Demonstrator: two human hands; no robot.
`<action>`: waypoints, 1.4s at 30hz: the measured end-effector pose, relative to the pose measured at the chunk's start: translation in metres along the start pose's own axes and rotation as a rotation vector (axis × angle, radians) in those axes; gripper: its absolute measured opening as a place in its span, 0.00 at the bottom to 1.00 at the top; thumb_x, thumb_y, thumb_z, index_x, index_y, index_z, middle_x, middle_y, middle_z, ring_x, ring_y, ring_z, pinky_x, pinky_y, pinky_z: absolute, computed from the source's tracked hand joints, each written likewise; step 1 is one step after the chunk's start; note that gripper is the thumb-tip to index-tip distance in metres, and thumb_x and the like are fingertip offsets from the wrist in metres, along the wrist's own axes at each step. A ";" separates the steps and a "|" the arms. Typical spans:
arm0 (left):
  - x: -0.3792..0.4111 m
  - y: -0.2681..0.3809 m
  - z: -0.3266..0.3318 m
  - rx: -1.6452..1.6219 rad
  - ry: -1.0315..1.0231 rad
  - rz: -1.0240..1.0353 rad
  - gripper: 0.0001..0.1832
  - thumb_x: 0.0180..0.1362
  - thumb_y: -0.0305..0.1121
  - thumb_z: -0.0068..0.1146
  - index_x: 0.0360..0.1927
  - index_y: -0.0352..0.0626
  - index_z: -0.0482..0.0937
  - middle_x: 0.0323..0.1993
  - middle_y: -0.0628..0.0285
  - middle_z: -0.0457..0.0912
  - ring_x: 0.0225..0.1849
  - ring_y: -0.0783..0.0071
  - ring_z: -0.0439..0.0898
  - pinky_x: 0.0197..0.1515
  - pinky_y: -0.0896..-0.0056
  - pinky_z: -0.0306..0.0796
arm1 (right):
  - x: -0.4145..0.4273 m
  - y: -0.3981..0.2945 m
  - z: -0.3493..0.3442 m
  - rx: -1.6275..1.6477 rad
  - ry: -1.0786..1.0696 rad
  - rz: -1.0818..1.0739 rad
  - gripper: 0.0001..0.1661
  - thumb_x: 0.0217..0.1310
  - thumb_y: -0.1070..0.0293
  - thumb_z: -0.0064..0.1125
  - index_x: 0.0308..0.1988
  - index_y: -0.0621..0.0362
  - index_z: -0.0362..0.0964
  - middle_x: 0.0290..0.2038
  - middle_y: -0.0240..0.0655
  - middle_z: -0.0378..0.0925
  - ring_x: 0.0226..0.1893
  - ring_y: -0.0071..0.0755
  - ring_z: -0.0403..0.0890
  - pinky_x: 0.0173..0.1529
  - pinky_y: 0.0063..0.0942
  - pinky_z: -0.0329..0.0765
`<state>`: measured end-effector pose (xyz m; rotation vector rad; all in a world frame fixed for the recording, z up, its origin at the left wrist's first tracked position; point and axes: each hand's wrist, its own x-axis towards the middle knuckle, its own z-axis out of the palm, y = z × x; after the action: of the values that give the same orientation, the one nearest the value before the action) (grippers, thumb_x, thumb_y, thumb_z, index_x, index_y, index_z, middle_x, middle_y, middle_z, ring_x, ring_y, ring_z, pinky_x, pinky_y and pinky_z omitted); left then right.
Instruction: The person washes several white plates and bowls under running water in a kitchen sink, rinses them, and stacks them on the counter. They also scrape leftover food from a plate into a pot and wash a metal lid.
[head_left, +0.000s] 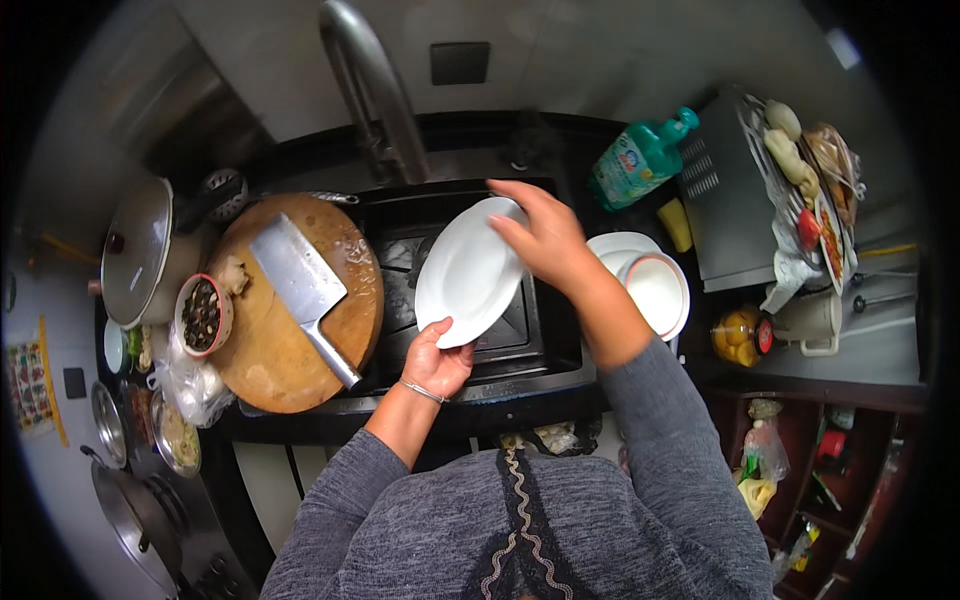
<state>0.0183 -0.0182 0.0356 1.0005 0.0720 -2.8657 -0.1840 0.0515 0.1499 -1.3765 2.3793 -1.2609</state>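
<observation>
A white oval plate is tilted over the dark sink. My left hand grips its near end, thumb on the upper face and fingers beneath. My right hand is at the plate's far right rim, fingers spread and slightly blurred. One of its digits overlaps the plate's inner face; whether it grips the rim is unclear. Left of the sink lies a round wooden chopping board, with a cleaver on it. To the right, a white bowl with a reddish rim stands beside another white plate.
A metal faucet arches over the sink's back. Ginger and a bowl of dark food are at the board's left. A green pump bottle, a yellow sponge and a glass jar stand to the right.
</observation>
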 end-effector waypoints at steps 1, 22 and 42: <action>0.000 -0.002 0.002 -0.027 -0.005 -0.008 0.19 0.57 0.30 0.51 0.54 0.45 0.68 0.42 0.62 0.79 0.38 0.67 0.80 0.32 0.72 0.79 | -0.020 0.005 -0.021 -0.043 0.079 0.058 0.25 0.52 0.65 0.60 0.52 0.59 0.71 0.50 0.45 0.75 0.51 0.44 0.75 0.55 0.33 0.70; 0.016 -0.061 0.028 0.816 -0.016 0.116 0.29 0.55 0.27 0.52 0.60 0.33 0.58 0.52 0.49 0.72 0.50 0.53 0.76 0.49 0.48 0.75 | -0.217 0.160 -0.139 0.511 0.317 1.226 0.24 0.52 0.70 0.47 0.50 0.66 0.66 0.39 0.45 0.77 0.35 0.42 0.81 0.35 0.43 0.80; 0.109 -0.163 0.062 1.151 -0.084 -0.121 0.21 0.59 0.34 0.52 0.53 0.36 0.68 0.45 0.56 0.78 0.41 0.63 0.80 0.39 0.62 0.77 | -0.222 0.142 -0.161 0.618 0.244 1.094 0.19 0.55 0.70 0.44 0.47 0.66 0.68 0.37 0.43 0.77 0.31 0.40 0.81 0.27 0.35 0.81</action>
<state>-0.1238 0.1292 0.0176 0.9502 -1.7059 -2.9280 -0.2255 0.3519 0.0899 0.2673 1.9863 -1.5440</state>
